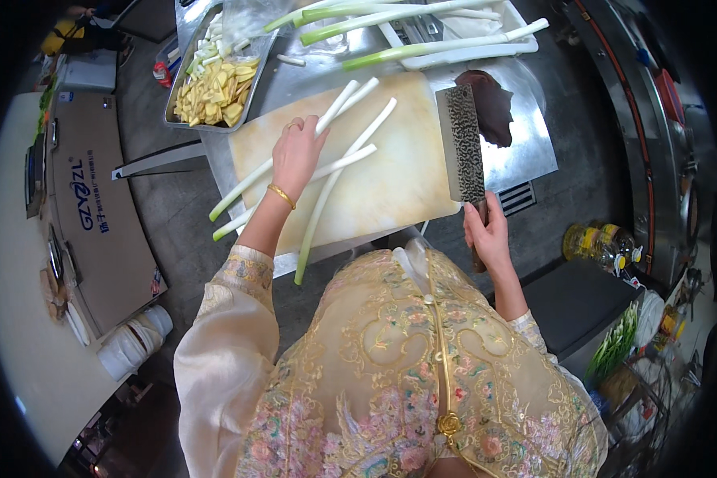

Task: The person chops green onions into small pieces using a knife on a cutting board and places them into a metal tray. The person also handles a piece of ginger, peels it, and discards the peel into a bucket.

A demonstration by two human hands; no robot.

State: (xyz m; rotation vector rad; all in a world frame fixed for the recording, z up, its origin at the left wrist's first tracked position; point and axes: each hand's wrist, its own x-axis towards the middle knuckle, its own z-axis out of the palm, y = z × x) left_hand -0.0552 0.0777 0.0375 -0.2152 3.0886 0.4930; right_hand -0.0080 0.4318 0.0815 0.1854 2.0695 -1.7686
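My left hand (pixel 299 152), wearing a gold bangle, grips a long green onion stalk (pixel 245 184) over the left part of a worn white cutting board (pixel 409 155). Close to that hand, more green onions (pixel 367 133) lie crossed on the board, their green ends reaching past its near left edge. A Chinese cleaver (pixel 466 140) with a dark patterned blade is at the board's right edge. Its wooden handle is in my right hand (pixel 489 232). Beyond the blade lies a dark maroon slab (pixel 493 107) that looks like liver.
Sliced ginger (pixel 218 92) and cut green onion fill a metal tray (pixel 171 116) at the upper left. More long green onions (pixel 394 52) rest across a white plastic tray (pixel 478 58) at the back. Oil bottles (pixel 591 244) stand on the floor at right; a freezer (pixel 104 197) is at left.
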